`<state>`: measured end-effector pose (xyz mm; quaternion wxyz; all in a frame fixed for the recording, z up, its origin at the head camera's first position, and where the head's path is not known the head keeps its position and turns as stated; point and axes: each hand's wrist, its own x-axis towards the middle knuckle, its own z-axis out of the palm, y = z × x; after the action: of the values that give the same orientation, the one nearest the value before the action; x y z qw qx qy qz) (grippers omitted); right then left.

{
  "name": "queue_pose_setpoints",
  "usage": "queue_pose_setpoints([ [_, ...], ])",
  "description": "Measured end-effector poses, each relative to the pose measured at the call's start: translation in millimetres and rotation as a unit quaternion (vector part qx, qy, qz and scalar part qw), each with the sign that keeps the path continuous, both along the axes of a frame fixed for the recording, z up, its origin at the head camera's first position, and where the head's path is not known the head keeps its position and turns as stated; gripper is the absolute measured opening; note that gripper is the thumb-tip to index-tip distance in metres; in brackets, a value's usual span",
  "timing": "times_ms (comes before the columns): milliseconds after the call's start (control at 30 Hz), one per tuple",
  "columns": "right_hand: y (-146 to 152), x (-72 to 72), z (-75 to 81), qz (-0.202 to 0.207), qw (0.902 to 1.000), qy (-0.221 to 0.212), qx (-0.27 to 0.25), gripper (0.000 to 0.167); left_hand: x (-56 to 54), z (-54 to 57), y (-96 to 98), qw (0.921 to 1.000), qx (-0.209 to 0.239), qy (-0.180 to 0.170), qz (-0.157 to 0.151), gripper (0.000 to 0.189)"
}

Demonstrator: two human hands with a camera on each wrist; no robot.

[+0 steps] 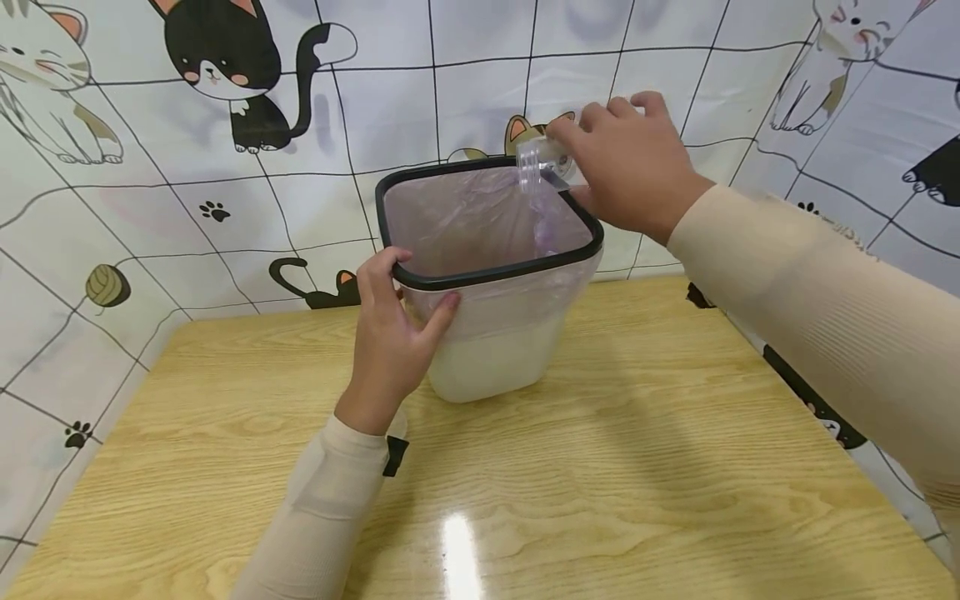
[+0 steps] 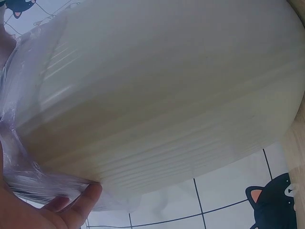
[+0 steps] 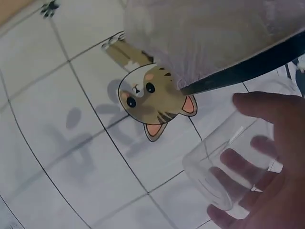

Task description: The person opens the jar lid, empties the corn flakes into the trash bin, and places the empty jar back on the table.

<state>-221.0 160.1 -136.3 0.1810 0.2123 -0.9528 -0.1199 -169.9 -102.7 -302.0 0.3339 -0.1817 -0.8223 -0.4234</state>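
Note:
A pale, translucent trash bin [image 1: 495,358] stands on the table, tilted somewhat, with a black rim [image 1: 498,277] and a thin purplish bag [image 1: 457,218] lining it. My left hand [image 1: 390,333] grips the rim at its near left corner, thumb against the outer wall. In the left wrist view, fingers [image 2: 86,205] press the bag to the bin wall [image 2: 157,105]. Above the bin's far right edge, my right hand [image 1: 637,162] holds a clear plastic jar [image 1: 534,162], its mouth tipped over the opening. The right wrist view shows fingers around the see-through jar [image 3: 205,164].
The wood-grain table [image 1: 600,492] spreads in front of the bin. Behind and at both sides hangs a white grid-patterned sheet [image 1: 390,108] printed with cartoon cats. A small black piece [image 1: 395,456] shows beside my left wrist.

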Motion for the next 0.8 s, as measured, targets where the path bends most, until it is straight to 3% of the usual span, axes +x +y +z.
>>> queue_pose_setpoints([
  [67,7,0.5,-4.0,-0.031,0.9953,-0.030,-0.087,0.065,-0.3,-1.4,0.2,1.0000,0.000,-0.003,0.000,0.068],
  [133,15,1.2,-10.8,-0.056,0.9790,-0.060,-0.187,0.071,-0.4,-3.1,0.0,1.0000,-0.002,-0.005,0.000,0.068],
  [200,23,2.7,-21.1,-0.071,0.9507,-0.082,-0.291,0.075,-1.1,-4.3,-0.8,1.0000,-0.004,-0.005,0.001,0.068],
  [300,31,8.7,-41.6,-0.079,0.8942,-0.101,-0.429,0.077,-2.3,-4.9,-2.8,1.0000,-0.004,-0.005,0.003,0.068],
  [367,35,15.0,-57.2,-0.076,0.8619,-0.103,-0.491,0.076,-3.0,-4.7,-3.7,1.0000,-0.004,-0.006,0.005,0.068],
  [500,42,29.9,-87.0,-0.055,0.8159,-0.096,-0.568,0.069,-4.2,-4.2,-3.3,1.0000,-0.004,-0.005,-0.001,0.069],
  [600,47,41.3,-104.1,-0.040,0.7893,-0.096,-0.605,0.066,-5.6,-3.5,-2.4,1.0000,-0.003,0.000,-0.006,0.069],
  [667,50,49.3,-114.2,-0.036,0.7774,-0.105,-0.619,0.066,-5.9,-2.8,-1.9,1.0000,-0.003,0.000,-0.007,0.069],
  [800,55,69.5,-137.5,-0.014,0.7631,-0.122,-0.635,0.064,-4.6,-2.3,-1.6,1.0000,0.001,-0.005,-0.008,0.069],
])
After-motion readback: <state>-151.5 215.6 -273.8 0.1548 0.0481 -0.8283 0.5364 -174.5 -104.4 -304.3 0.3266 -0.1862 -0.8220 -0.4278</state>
